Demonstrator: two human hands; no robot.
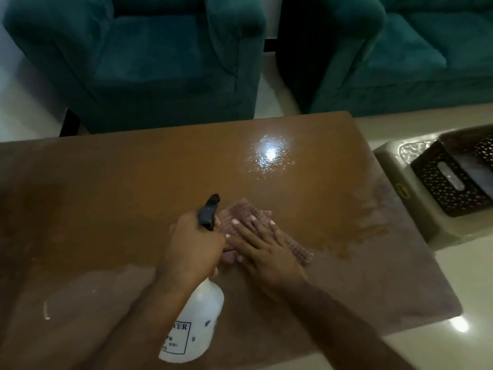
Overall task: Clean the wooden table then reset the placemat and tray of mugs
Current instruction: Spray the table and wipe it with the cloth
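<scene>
The table [133, 182] is being wiped. The right hand [266, 249] presses flat, fingers apart, on the cloth [240, 212]. The left hand [194, 247] grips the spray bottle [197, 324]. Next, I think, wipe the wet far spot.

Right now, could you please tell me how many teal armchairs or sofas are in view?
2: one teal armchair beyond the table's far left edge, and one teal sofa to its right, cut off by the frame. Others may sit outside the view.

Dim, soft picture with blur throughout. An overhead light throws white glare on the wet desk [269, 153]. Edges bend slightly.
</scene>
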